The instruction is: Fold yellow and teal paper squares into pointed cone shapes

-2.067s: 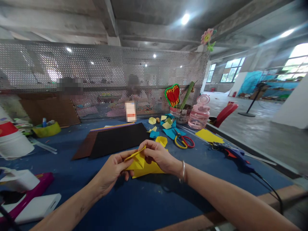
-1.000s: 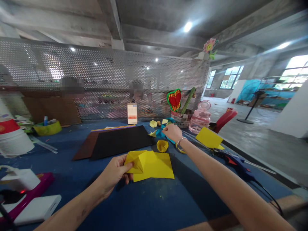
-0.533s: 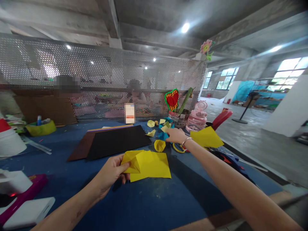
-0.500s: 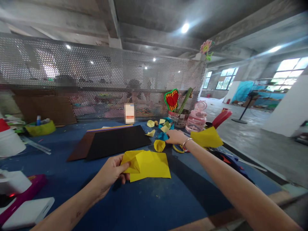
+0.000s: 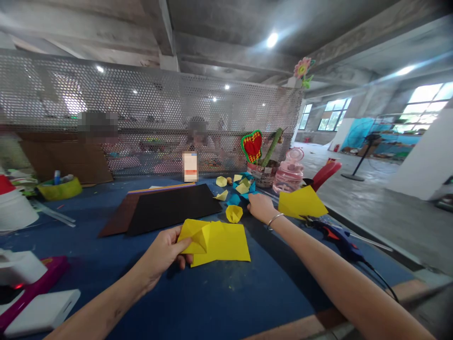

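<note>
My left hand (image 5: 173, 245) is closed on a folded piece of yellow paper (image 5: 194, 236), thumb on top. A flat yellow sheet (image 5: 226, 243) extends from under that fold to the right. Farther right, my right hand (image 5: 261, 207) reaches down to the table with its fingers curled; whatever they hold is hidden. Just left of it lie a small cupped yellow paper piece (image 5: 234, 214) and blue paper pieces (image 5: 233, 200). Pale yellow folded pieces (image 5: 222, 181) sit behind these. Another yellow sheet (image 5: 302, 202) rests to the right of my right hand.
Black sheets (image 5: 173, 208) lie left of centre. A pink bottle (image 5: 288, 172) and a basket (image 5: 264, 174) stand at the back right, before a perforated screen (image 5: 148, 104). A hot glue gun (image 5: 336, 241) with its cable is at the right; a white power bank (image 5: 42, 314) is front left.
My right hand has shifted slightly right and nearer, away from the blue paper. The yellow ring-shaped handle seen beside it is now out of sight. My left hand stays put.
</note>
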Motion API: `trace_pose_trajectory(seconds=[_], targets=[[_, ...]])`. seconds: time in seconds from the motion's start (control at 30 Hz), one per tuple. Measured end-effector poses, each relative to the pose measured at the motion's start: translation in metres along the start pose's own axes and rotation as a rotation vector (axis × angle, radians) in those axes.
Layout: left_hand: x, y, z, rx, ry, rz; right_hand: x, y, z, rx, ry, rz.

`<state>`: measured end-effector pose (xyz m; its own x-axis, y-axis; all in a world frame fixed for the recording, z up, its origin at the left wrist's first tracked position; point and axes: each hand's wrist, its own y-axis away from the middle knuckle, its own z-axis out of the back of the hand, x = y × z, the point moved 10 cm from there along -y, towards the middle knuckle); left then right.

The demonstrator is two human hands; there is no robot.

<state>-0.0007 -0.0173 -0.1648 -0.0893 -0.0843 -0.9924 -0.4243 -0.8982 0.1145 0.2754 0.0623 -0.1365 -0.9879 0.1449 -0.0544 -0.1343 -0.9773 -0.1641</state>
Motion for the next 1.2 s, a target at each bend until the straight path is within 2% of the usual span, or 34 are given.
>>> trace_pose_trajectory(seconds=[0.1,0.23,0.37,0.5,0.6,0.7,0.77,0.8,0.87,0.9,0.97,1.1,1.2], targets=[[-0.002,0.0,-0.009,0.047,-0.002,-0.003,-0.01,-0.002,0.009,-0.103,-0.053,-0.042],[-0.005,0.0,-0.023,0.11,0.004,-0.017,-0.025,0.001,0.039,-0.301,-0.152,-0.084],[-0.002,-0.005,-0.013,0.032,-0.038,-0.055,-0.014,0.016,0.07,-0.503,-0.271,0.0],[-0.013,-0.006,0.008,-0.113,-0.035,-0.194,0.032,0.044,0.095,-0.638,-0.349,0.22],[-0.023,-0.002,0.004,-0.099,0.053,-0.24,0.083,0.075,0.109,-0.703,-0.345,0.453],[-0.029,0.003,-0.01,-0.012,0.194,-0.237,0.138,0.114,0.109,-0.697,-0.292,0.736],[-0.031,0.004,-0.012,-0.001,0.285,-0.222,0.167,0.141,0.104,-0.705,-0.243,0.921],[-0.029,0.004,-0.01,-0.012,0.323,-0.205,0.178,0.157,0.101,-0.743,-0.194,1.021],[-0.024,0.002,-0.001,-0.047,0.387,-0.159,0.187,0.179,0.099,-0.817,-0.177,1.129],[-0.021,0.001,0.004,-0.06,0.413,-0.135,0.187,0.183,0.099,-0.832,-0.2,1.146],[-0.018,-0.001,0.012,-0.074,0.455,-0.097,0.178,0.177,0.101,-0.797,-0.299,1.092],[-0.016,-0.001,0.016,-0.065,0.507,-0.062,0.145,0.142,0.103,-0.675,-0.522,0.814],[-0.014,-0.001,0.013,-0.055,0.523,-0.038,0.131,0.126,0.097,-0.602,-0.632,0.736]])
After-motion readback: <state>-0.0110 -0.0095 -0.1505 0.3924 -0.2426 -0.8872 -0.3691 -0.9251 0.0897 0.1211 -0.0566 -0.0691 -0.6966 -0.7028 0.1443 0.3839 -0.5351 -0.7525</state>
